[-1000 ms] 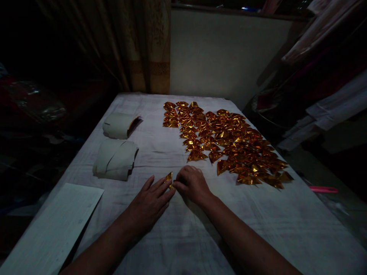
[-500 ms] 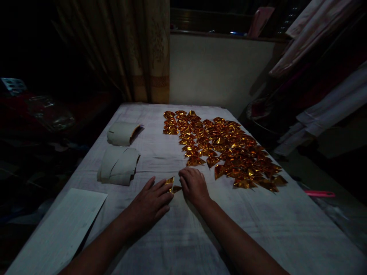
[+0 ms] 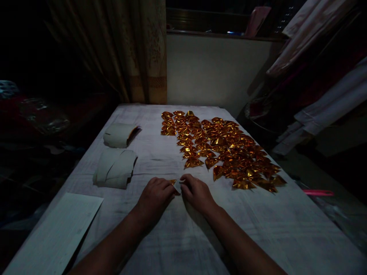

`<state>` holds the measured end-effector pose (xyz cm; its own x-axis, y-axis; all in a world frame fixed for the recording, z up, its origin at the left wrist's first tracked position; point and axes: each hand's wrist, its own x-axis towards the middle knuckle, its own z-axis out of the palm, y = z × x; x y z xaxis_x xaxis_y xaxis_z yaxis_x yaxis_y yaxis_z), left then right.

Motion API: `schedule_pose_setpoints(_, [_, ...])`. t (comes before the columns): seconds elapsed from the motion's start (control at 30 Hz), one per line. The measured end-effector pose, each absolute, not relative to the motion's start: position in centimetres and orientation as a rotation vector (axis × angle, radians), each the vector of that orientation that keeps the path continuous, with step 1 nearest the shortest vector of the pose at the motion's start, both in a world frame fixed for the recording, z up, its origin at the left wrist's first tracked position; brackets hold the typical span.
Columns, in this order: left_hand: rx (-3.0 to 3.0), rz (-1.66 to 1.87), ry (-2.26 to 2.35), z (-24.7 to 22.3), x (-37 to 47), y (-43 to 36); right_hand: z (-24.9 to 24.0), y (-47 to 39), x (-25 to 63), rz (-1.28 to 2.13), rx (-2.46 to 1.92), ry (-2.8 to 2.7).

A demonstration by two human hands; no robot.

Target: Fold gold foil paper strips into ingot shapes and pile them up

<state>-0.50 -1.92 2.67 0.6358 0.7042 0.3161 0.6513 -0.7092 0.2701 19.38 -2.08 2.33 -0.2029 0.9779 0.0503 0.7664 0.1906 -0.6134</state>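
Observation:
My left hand (image 3: 157,196) is closed on the left side of a small piece of gold foil paper (image 3: 177,186), whose pale back side faces me in part. At its right edge, my right hand (image 3: 197,192) pinches the same piece with curled fingers. The paper is held just at the cloth-covered table top, and much of it is hidden by my fingers. Beyond my hands and to the right lie many folded gold foil pieces (image 3: 218,141), shaped like small ingots and set out in crowded rows.
Two curved stacks of pale paper (image 3: 114,168) sit on the left of the white tablecloth (image 3: 172,236). Nearer on that side lies a flat white sheet or board (image 3: 57,233). A curtain (image 3: 146,53) and a wall (image 3: 212,68) stand behind. Hanging clothes (image 3: 329,103) are on the right.
My left hand has gone from lying spread over the gold foil paper to gripping it. The paper has turned so its pale side shows. The view has shifted slightly.

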Motion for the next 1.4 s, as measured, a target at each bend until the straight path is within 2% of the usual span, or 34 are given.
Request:
schedule_pose_setpoints(0.17, [2.695,0.661,1.021,2.6,-1.1,-1.2,1.1,-1.7,20.7,0.541,-1.226,-2.210])
schedule_pose_setpoints(0.47, [2.841,0.641,0.845,3.6,-1.7,0.2,0.4,-1.4,20.9,0.005,-1.033,-2.351])
schedule_pose_setpoints(0.6, [2.749,0.622,0.888,3.2,-1.7,-1.0,0.5,-2.9,20.6,0.104,-0.966,-2.352])
schedule_pose_setpoints(0.87, [2.598,0.812,1.067,1.3,-1.1,-2.6,0.4,-2.6,20.9,0.402,-1.022,-2.284])
schedule_pose_setpoints(1.4, [2.512,0.804,1.117,1.4,-0.9,-2.9,0.2,-2.4,19.4,0.466,-1.277,-2.178])
